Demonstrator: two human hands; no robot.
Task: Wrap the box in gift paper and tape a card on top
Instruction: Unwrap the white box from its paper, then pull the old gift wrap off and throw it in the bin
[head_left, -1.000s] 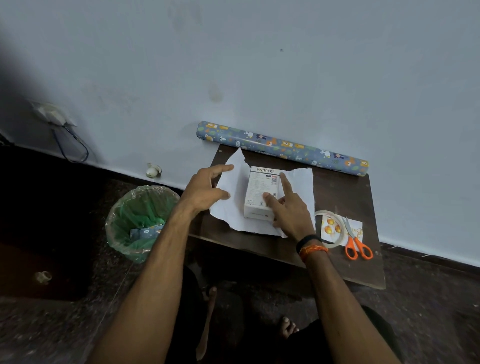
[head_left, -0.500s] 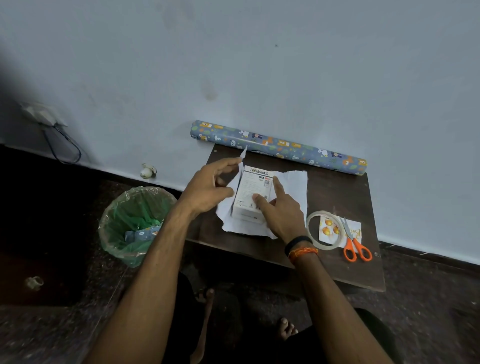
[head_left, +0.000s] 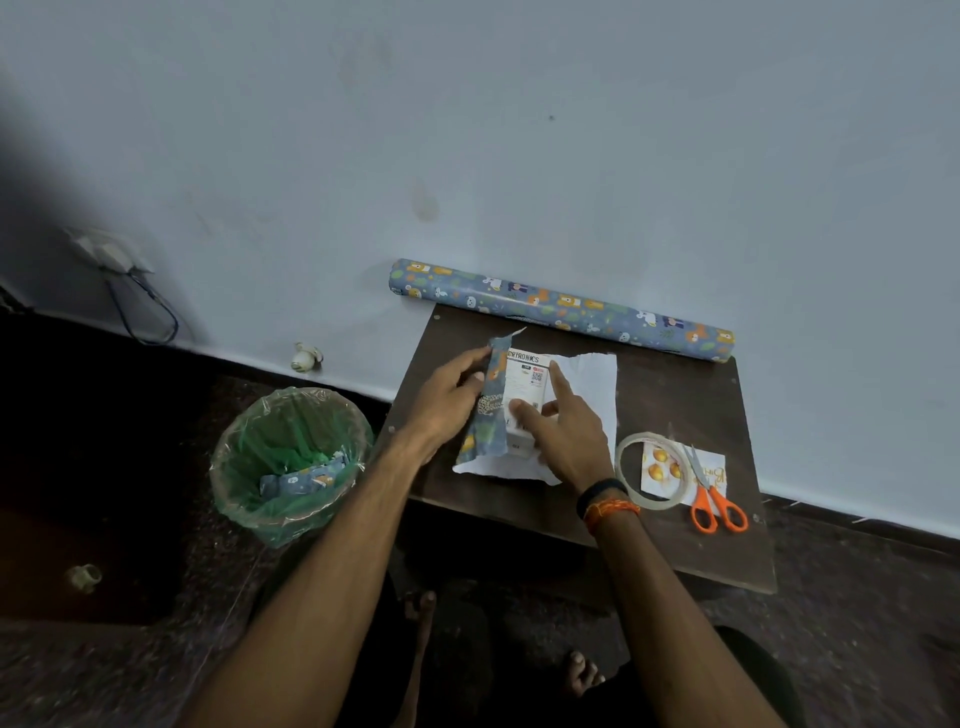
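While the right hand (head_left: 563, 431) presses flat fingers on the box (head_left: 524, 400) at the table's (head_left: 675, 395) middle, the left hand (head_left: 447, 402) pinches the gift paper (head_left: 488, 410) flap up its side; next, fold it over the top

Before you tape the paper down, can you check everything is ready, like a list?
1. Box sits on the gift paper: ok.
2. Left flap folded up against the box by the left hand: ok.
3. Right hand steadies the box: ok.
4. Right side of the paper folded over: not ok, it lies flat.
5. Tape roll near the right hand: ok, but no piece is cut.
6. Card ready: ok, it lies under the scissors.
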